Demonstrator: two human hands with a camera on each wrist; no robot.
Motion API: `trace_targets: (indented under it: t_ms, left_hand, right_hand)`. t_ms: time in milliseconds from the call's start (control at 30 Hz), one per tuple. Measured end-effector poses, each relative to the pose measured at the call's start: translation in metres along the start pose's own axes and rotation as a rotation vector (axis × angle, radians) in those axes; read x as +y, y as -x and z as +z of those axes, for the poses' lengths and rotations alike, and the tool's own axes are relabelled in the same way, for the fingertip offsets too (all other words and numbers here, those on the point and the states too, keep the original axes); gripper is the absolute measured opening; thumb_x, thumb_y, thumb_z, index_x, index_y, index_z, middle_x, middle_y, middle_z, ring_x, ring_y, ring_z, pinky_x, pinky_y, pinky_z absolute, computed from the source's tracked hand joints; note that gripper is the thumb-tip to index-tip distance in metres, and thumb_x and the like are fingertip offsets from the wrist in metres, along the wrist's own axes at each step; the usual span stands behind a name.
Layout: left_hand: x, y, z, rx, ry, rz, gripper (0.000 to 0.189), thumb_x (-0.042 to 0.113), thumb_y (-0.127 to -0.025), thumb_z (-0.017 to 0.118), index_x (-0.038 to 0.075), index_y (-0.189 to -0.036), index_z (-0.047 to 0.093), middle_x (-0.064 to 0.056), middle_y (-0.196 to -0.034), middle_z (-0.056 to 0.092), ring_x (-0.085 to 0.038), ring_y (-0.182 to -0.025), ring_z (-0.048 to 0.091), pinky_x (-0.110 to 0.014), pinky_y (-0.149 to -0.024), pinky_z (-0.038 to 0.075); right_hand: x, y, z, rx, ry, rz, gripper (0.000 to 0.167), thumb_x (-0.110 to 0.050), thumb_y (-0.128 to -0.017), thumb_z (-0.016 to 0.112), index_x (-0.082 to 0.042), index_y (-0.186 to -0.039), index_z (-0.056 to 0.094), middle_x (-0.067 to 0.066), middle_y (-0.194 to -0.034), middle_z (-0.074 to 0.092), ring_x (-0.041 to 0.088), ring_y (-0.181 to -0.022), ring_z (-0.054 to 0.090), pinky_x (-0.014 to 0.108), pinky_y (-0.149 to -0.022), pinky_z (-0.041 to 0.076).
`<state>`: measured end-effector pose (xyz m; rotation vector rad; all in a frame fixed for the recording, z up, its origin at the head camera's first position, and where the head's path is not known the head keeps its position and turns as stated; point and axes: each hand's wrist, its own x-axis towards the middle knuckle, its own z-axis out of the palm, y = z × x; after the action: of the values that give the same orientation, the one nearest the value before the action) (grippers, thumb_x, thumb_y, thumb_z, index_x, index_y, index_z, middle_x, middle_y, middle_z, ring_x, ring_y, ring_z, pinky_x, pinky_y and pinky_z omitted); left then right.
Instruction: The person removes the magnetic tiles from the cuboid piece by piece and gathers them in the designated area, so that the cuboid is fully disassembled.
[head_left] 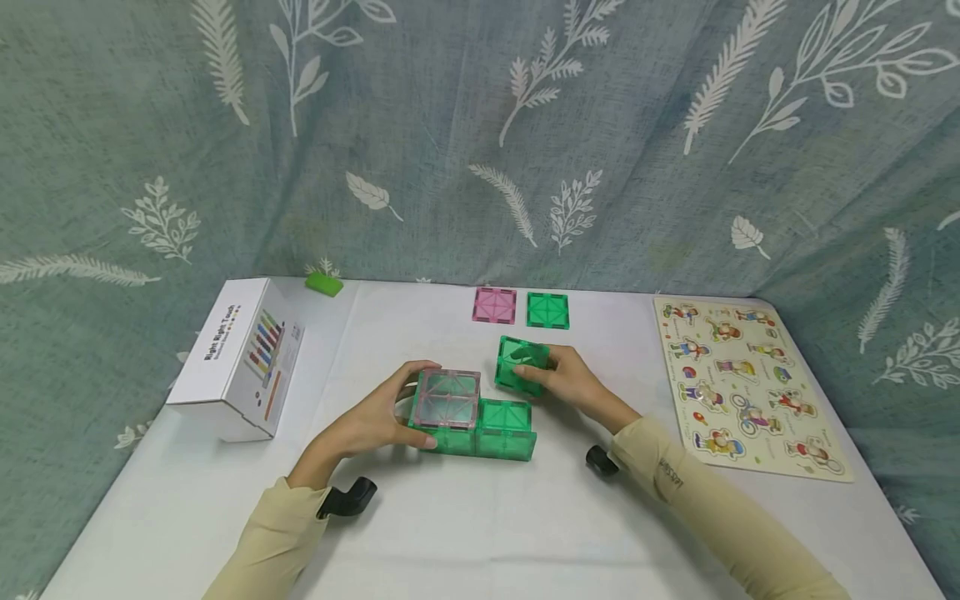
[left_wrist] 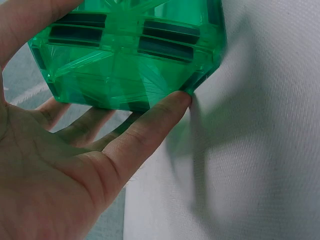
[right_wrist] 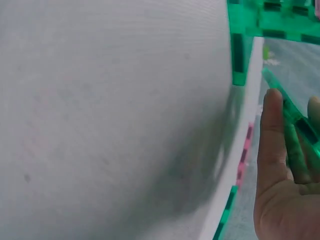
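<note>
A structure of translucent green square magnetic tiles stands on the white table, with a pink square tile lying over its left half. My left hand grips that left half, thumb on the near side and fingers round the left and far sides. In the left wrist view the digits spread over the green tiles. Just behind the structure's right half, my right hand pinches a loose green square tile, tilted and raised. The right wrist view shows this tile edge-on between thumb and fingers.
Farther back lie a flat pink tile and a flat green tile. A white printed box stands at left, with a small green block behind it. At right lies a picture puzzle board. A patterned curtain hangs behind.
</note>
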<state>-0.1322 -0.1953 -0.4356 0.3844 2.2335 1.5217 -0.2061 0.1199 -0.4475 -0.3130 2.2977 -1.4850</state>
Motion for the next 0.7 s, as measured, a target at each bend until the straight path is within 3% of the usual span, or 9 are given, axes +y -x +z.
trace_targets:
  t_ms: [167, 333, 500, 633, 700]
  left_hand:
    - [0.0, -0.001, 0.0, 0.006, -0.002, 0.003, 0.103, 0.012, -0.071, 0.091, 0.022, -0.153, 0.03, -0.016, -0.163, 0.027, -0.05, -0.153, 0.017, -0.068, -0.111, 0.036]
    - [0.001, 0.002, 0.0, 0.003, 0.007, -0.004, 0.103, 0.012, -0.071, 0.091, 0.021, -0.152, 0.03, -0.016, -0.163, 0.027, -0.051, -0.153, 0.015, -0.07, -0.113, 0.033]
    - [0.0, 0.003, 0.0, 0.0, 0.004, -0.003, 0.102, 0.013, -0.071, 0.091, 0.022, -0.152, 0.03, -0.016, -0.162, 0.029, -0.051, -0.153, 0.015, -0.068, -0.112, 0.035]
    - [-0.001, 0.002, 0.0, 0.0, 0.009, 0.003, 0.102, 0.014, -0.071, 0.092, 0.022, -0.152, 0.03, -0.016, -0.162, 0.03, -0.05, -0.153, 0.016, -0.068, -0.112, 0.036]
    - [-0.001, 0.001, 0.0, -0.001, 0.013, 0.006, 0.102, 0.014, -0.071, 0.092, 0.022, -0.152, 0.03, -0.016, -0.161, 0.03, -0.05, -0.153, 0.016, -0.067, -0.111, 0.037]
  right_hand:
    - [-0.003, 0.001, -0.011, -0.008, -0.065, 0.042, 0.022, -0.024, -0.093, 0.074, -0.006, -0.106, 0.069, 0.01, -0.104, 0.073, 0.022, -0.082, 0.074, 0.038, -0.08, 0.062]
    - [0.0, 0.001, -0.019, 0.023, -0.101, 0.093, 0.028, -0.023, -0.091, 0.076, -0.007, -0.111, 0.068, 0.006, -0.102, 0.07, 0.025, -0.081, 0.073, 0.039, -0.083, 0.061]
    - [0.005, 0.0, -0.025, 0.074, -0.126, 0.12, 0.034, -0.022, -0.09, 0.076, -0.004, -0.118, 0.067, 0.007, -0.099, 0.073, 0.02, -0.084, 0.073, 0.038, -0.081, 0.062]
    - [0.006, -0.001, -0.033, 0.12, -0.17, 0.119, 0.034, -0.022, -0.091, 0.076, -0.005, -0.118, 0.064, -0.002, -0.092, 0.071, 0.012, -0.084, 0.073, 0.039, -0.08, 0.062]
    - [0.007, 0.0, -0.039, 0.146, -0.173, 0.118, 0.042, -0.024, -0.091, 0.076, -0.006, -0.126, 0.061, -0.003, -0.096, 0.07, 0.01, -0.084, 0.073, 0.038, -0.08, 0.062]
